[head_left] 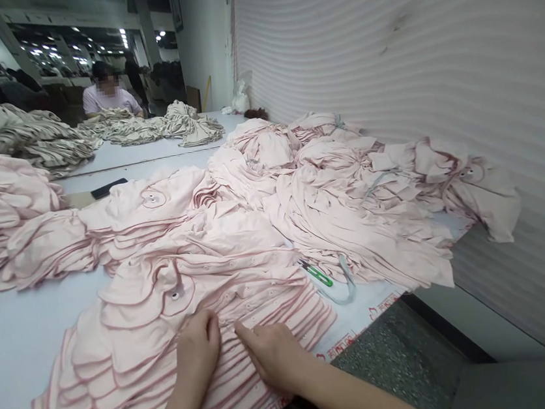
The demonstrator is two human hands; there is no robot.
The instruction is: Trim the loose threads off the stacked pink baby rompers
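Pale pink garments (133, 319) with darker pink edging lie overlapped in a row in front of me, with small round snaps along their edges. My left hand (199, 345) is closed, its fingers curled and pinching the cloth of the top garment. Close by on the right, my right hand (272, 355) pinches the same garment's snap edge between thumb and forefinger. The fingertips are partly hidden by the hands and the folds. Beyond my right hand, green-handled thread snips (320, 274) lie on the table beside a grey cloth strip (346, 284).
Heaped pink garments (346, 209) spread across the right and back. More pink stacks (0, 196) stand left, near a dark flat object (109, 187). Grey-green garments (23, 137) lie farther off, before a seated person (112, 95). A striped sheet (407, 51) hangs right. The table edge (338, 348) runs diagonally.
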